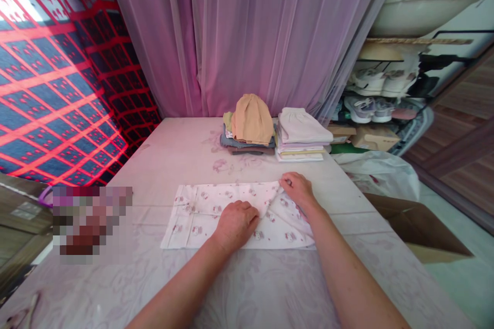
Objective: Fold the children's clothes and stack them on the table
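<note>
A white garment [196,213] printed with small pink figures lies flat on the pale flowered bed sheet [247,288] in front of me. My left hand [236,223] rests on the middle of the garment, fingers curled and pressing on the cloth. My right hand [298,189] pinches a folded-over flap at the garment's upper right edge.
Two stacks of folded clothes stand at the far end: one topped with a tan piece [250,121], one of white and pale pieces [301,133]. Pink curtain [262,31] behind. An open cardboard box [422,229] and a white plastic bag [380,175] lie right of the bed.
</note>
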Demonstrator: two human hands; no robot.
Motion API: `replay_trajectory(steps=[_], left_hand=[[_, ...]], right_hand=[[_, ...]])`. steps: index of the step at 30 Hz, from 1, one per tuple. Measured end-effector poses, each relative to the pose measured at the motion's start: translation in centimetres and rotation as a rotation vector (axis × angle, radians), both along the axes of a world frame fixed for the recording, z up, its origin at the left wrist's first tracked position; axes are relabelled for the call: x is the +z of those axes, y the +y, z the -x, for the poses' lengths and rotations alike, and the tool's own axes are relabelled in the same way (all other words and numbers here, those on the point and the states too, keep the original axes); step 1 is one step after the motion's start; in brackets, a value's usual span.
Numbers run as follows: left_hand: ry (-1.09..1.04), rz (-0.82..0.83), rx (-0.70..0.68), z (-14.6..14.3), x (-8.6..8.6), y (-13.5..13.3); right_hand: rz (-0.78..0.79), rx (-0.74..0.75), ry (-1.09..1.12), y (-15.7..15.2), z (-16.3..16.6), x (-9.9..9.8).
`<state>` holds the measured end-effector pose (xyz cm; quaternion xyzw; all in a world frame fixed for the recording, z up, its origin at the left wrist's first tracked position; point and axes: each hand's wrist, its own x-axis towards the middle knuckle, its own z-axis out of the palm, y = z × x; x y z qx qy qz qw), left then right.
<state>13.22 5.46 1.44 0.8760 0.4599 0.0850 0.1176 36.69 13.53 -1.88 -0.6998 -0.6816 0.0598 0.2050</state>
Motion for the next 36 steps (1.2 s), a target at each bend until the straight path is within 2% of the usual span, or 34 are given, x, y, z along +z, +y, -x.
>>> replay_trajectory(steps=[3,6,8,10,13,18,23,25,29,36], left_hand=[[-0.033,0.011,0.026,1.2,0.0,0.9],[-0.019,-0.053,0.146,4.3,0.4,2.7],[0.049,-0.11,0.258,6.9,0.8,4.1],[0.156,-0.097,0.351,9.3,1.1,5.2],[0.234,-0.034,0.381,11.4,1.3,6.1],[0.246,-0.03,0.379,11.6,1.2,6.3],[0.252,-0.058,0.342,11.7,1.5,6.2],[0.255,-0.063,0.369,12.1,1.7,6.1],[0.263,0.018,0.481,12.8,2.0,6.1],[0.248,0.144,0.441,14.3,1.8,7.0]], right_hand=[[-0.012,0.011,0.039,-0.3,-0.5,-0.4],[-0.02,0.027,0.109,-0.7,-1.1,-0.6],[-0.026,0.03,0.156,-0.8,-1.4,-0.8],[-0.039,0.036,0.197,-1.0,-1.5,-0.9],[-0.06,0.056,0.267,-1.1,-1.5,-1.0],[-0.063,0.063,0.316,-1.0,-1.6,-1.2],[-0.068,0.05,0.213,-0.5,-1.7,-1.3],[-0.069,0.041,0.181,-0.4,-1.6,-1.4],[-0.069,-0.008,0.136,-0.4,-1.2,-1.5],[-0.096,-0.048,0.107,-0.4,-0.8,-1.9]])
